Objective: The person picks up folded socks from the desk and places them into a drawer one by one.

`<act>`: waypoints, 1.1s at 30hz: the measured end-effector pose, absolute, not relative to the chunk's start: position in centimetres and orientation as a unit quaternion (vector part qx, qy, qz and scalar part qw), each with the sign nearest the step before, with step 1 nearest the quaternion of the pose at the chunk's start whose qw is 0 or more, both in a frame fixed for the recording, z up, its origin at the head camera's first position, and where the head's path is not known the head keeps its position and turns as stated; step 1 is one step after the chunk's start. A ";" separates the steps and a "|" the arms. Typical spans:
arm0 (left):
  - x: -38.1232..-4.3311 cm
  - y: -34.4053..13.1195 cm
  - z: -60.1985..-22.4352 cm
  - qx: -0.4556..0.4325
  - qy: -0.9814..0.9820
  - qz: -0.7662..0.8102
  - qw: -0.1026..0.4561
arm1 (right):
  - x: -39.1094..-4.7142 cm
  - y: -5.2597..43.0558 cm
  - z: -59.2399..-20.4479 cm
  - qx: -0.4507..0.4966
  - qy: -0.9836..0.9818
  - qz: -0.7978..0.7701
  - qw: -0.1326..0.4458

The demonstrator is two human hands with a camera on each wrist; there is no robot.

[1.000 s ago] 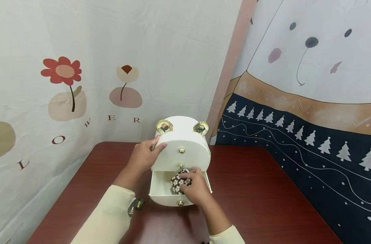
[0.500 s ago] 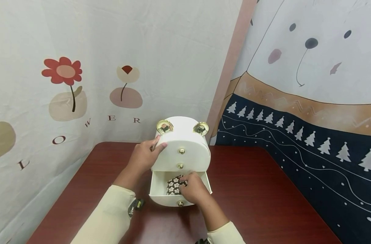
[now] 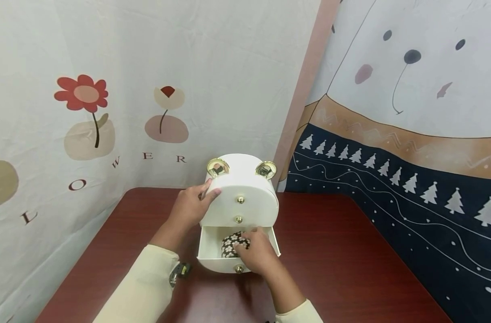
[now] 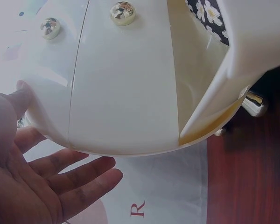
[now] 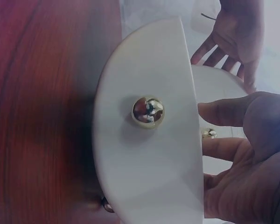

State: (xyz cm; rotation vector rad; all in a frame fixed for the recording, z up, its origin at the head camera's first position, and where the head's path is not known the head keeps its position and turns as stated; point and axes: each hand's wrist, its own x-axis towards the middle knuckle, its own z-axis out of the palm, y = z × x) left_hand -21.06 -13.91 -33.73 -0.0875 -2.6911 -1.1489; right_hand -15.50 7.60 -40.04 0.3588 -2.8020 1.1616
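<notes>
A white rounded drawer box (image 3: 245,211) with gold ear-like rings and gold knobs stands upright, its bottom drawer (image 3: 207,242) pulled out. In that drawer lies a small, rounded black cloth piece with white flowers (image 3: 230,245), partly covered by my right hand (image 3: 259,251). My right thumb and index finger are spread over the cloth; from the right wrist view, their tips go behind the drawer front (image 5: 149,154), out of sight. My left hand (image 3: 190,204) rests on the box's left side, thumb at the front edge, the other fingers extended and spread along the side (image 4: 79,172).
The box stands on a dark red-brown table (image 3: 330,260). Behind it hangs a pale cloth with printed flowers and letters (image 3: 229,89). At the right is a printed cloth with white trees on dark blue (image 3: 391,197).
The flowered cloth piece, tilted up under my right fingers a second ago, now lies lower in the drawer. My right thumb and index finger have shifted slightly over it. My left hand stays put.
</notes>
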 end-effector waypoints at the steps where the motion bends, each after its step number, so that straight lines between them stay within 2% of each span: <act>1: -21.0 -13.9 -33.7 -0.030 -0.914 -0.391 0.107 | -15.3 7.5 -40.0 0.113 -0.915 0.384 0.050; 7: -21.0 -13.9 -33.6 -0.035 -0.914 -0.389 0.110 | -13.5 7.0 -40.0 0.105 -0.902 0.405 0.104; 14: -21.1 -14.0 -33.7 -0.037 -0.915 -0.385 0.111 | -11.8 6.3 -40.5 0.094 -0.885 0.408 0.205; 18: -21.2 -13.9 -33.8 -0.037 -0.917 -0.381 0.116 | -11.1 6.0 -41.3 0.085 -0.866 0.431 0.240; 22: -21.2 -13.9 -33.8 -0.039 -0.918 -0.378 0.115 | -10.4 5.9 -42.1 0.062 -0.851 0.464 0.237; 26: -21.2 -13.9 -33.7 -0.040 -0.918 -0.377 0.117 | -10.0 5.9 -42.7 0.027 -0.853 0.484 0.193; 33: -21.1 -13.9 -33.7 -0.036 -0.919 -0.377 0.111 | -9.8 6.0 -43.1 0.000 -0.894 0.421 0.151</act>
